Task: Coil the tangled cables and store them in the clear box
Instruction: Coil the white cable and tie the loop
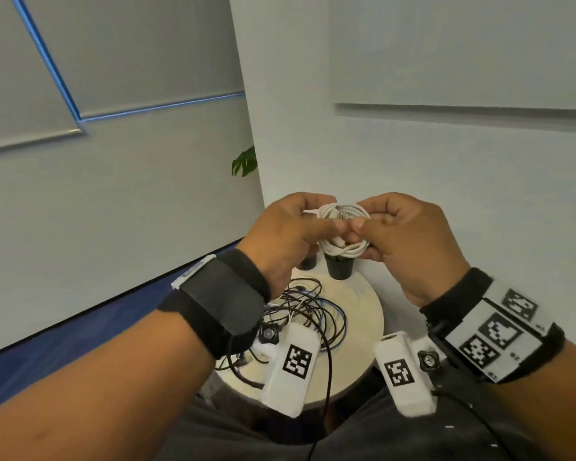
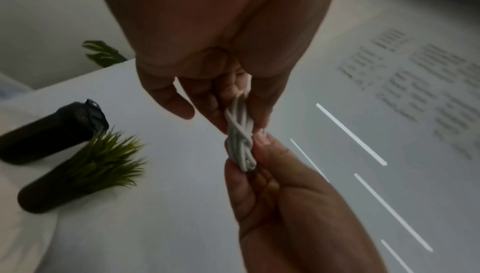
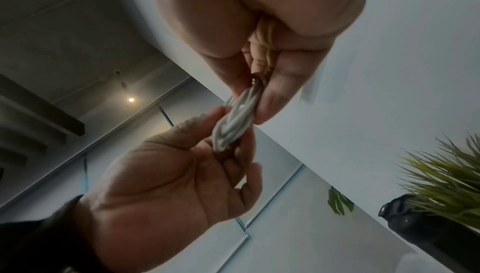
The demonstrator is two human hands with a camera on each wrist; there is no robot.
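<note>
Small white round-coiled cable (image 1: 345, 229) held up in air between both hands, well above round pale worktop (image 1: 363, 314).

Left hand (image 1: 280, 234) pinches coil's left side, thumb over fingers; right hand (image 1: 409, 241) pinches right side likewise. Both grips closed on loops, likely so the turns cannot spring apart while the loose end is tucked.

Below grip: tangle of thin dark and blue cables (image 1: 308, 311), uncoiled.

Beyond grip: small black pot with green grass plant (image 1: 340, 266), near wall.

Clear box not in view.

Open air around hands; worktop edge close.
</note>
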